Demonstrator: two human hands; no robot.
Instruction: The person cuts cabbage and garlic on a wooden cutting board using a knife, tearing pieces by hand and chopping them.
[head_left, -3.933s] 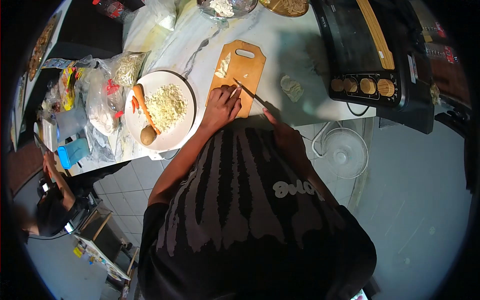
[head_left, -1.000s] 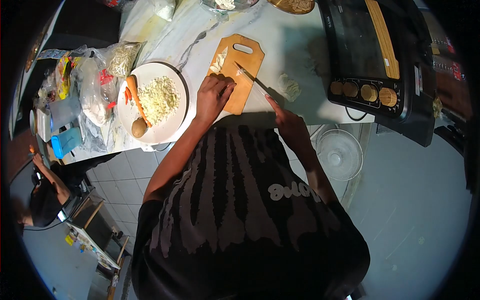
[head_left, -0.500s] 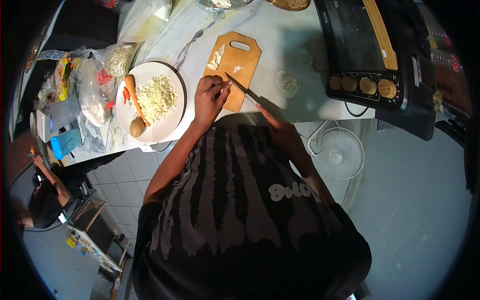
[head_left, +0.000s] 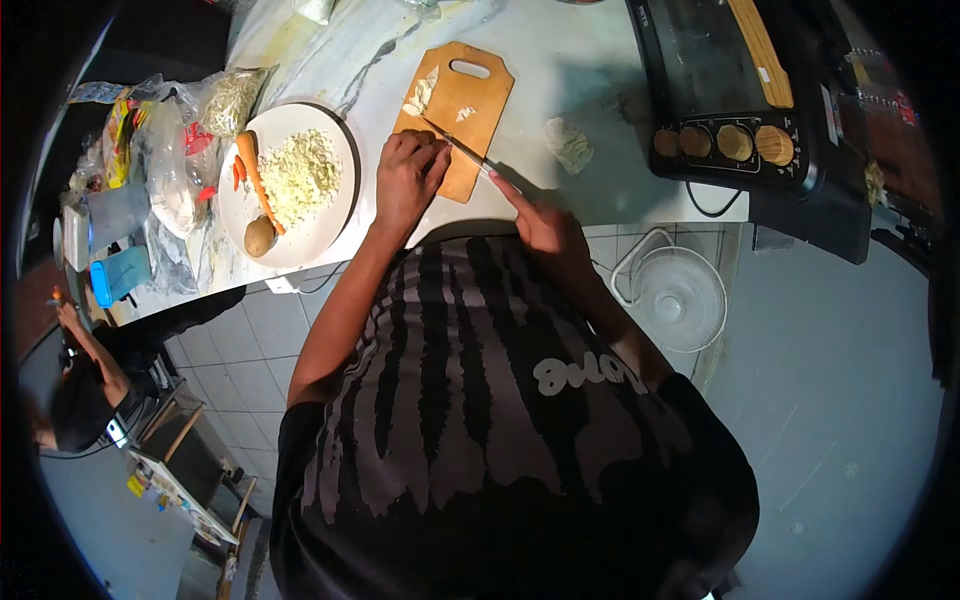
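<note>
A wooden cutting board (head_left: 490, 95) lies on the counter in front of me. My left hand (head_left: 408, 172) rests on its lower left part, fingers curled together beside the blade; whatever lies under the fingertips is too small and hidden to name. In my right hand (head_left: 548, 232) is a knife (head_left: 462, 148), its blade slanting across the board to the left fingers. Small pale chopped bits (head_left: 466, 114) sit at mid-board, with thin whitish pieces (head_left: 422, 93) along its left edge.
To the left, a white plate (head_left: 341, 205) bears a chopped pale vegetable (head_left: 303, 175), a carrot (head_left: 252, 165), small red chillies (head_left: 239, 172) and a potato (head_left: 259, 237). Plastic bags (head_left: 172, 165) crowd farther left. A toaster oven (head_left: 720, 110) stands right; another person (head_left: 95, 390) is at far left.
My left fingers have gone from a pinch near the blade to a flatter, curled grip. The knife lies along the left fingers at a similar slant. The whole view has shifted slightly.
</note>
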